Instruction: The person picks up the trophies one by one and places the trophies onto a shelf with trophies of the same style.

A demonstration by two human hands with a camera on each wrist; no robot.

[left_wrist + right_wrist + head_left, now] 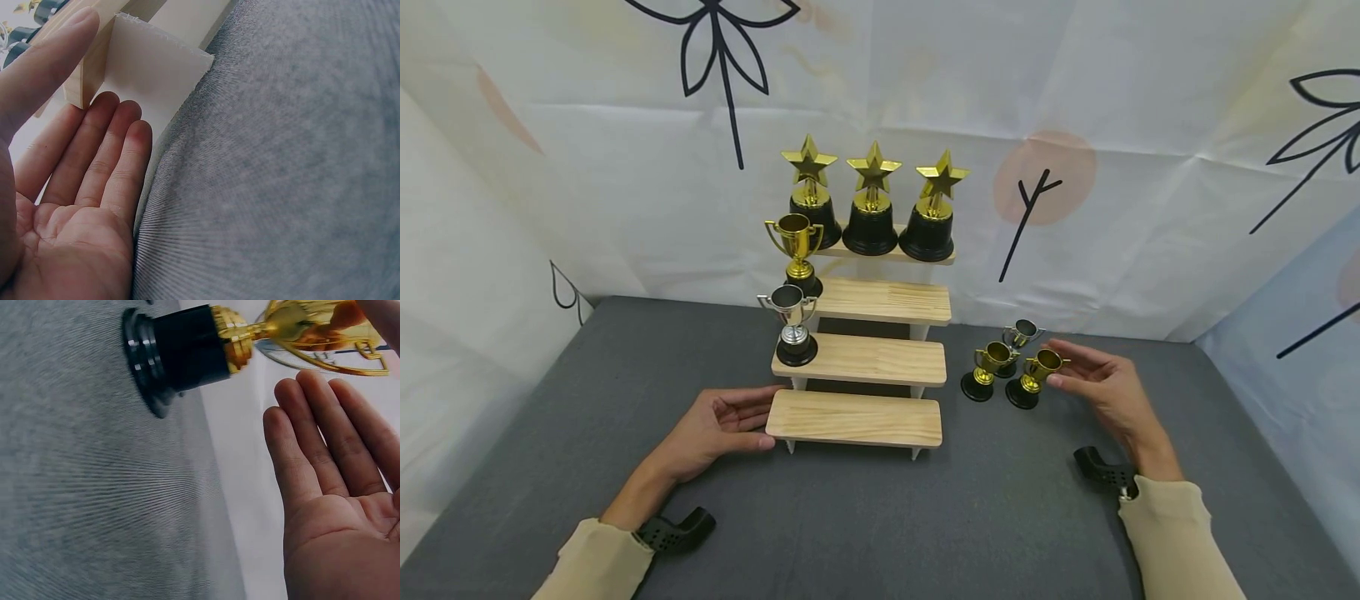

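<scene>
Fingers loosely extended and gripping nothing, a right hand (1101,390) reaches beside a gold cup (1032,382) on the table (880,533); the left hand (718,429), likewise unclenched, lies at the wooden stand (857,417). A sideways bump could topple the cups (995,357) crowded alongside.

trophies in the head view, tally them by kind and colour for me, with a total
Gold star trophies: 3
Gold cup trophies: 3
Silver cup trophies: 2
Total: 8
</scene>
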